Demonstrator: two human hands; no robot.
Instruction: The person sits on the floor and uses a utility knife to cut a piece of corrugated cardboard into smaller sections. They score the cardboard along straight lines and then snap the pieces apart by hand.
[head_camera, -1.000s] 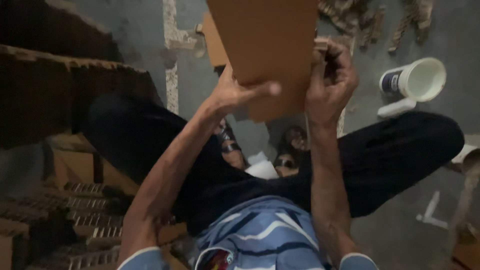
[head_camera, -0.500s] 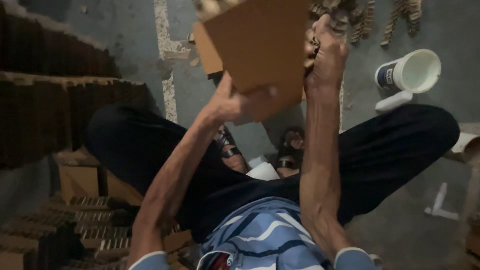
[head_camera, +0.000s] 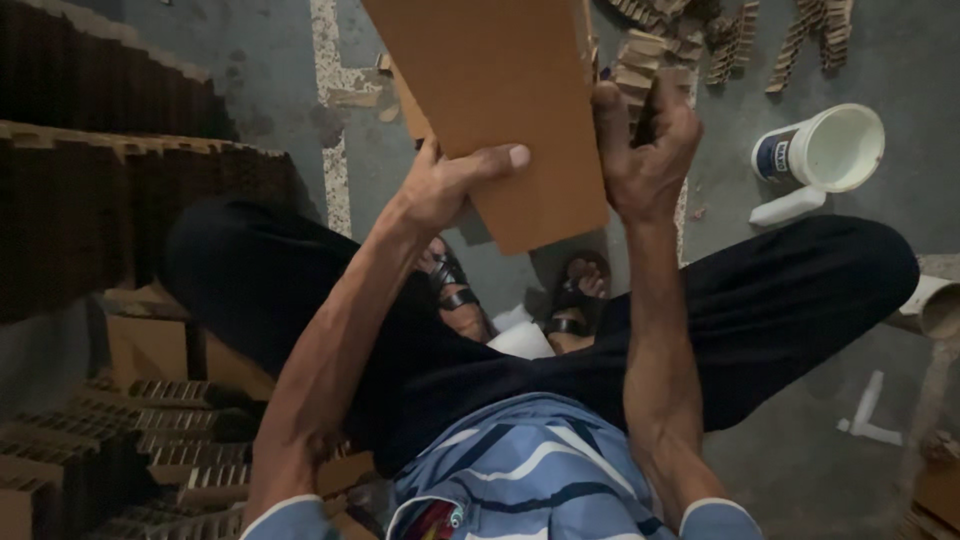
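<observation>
A flat brown cardboard sheet (head_camera: 500, 95) is held up in front of me, above my knees, slightly tilted. My left hand (head_camera: 450, 185) grips its lower left edge, thumb lying across the front face. My right hand (head_camera: 645, 150) clasps the sheet's right edge, fingers curled around it. Whatever lies behind the sheet is hidden. I am seated, with black trousers (head_camera: 760, 300) and sandalled feet (head_camera: 575, 300) on the grey floor below.
A white plastic tub (head_camera: 830, 148) lies on its side on the floor at right, a white bottle beside it. Stacks of corrugated cardboard pieces (head_camera: 130, 200) rise at left and lower left. More cardboard strips (head_camera: 740, 40) lie scattered at the top right.
The cardboard sheet has shifted a little lower and toward me, filling more of the view. Both hands keep their hold on its edges.
</observation>
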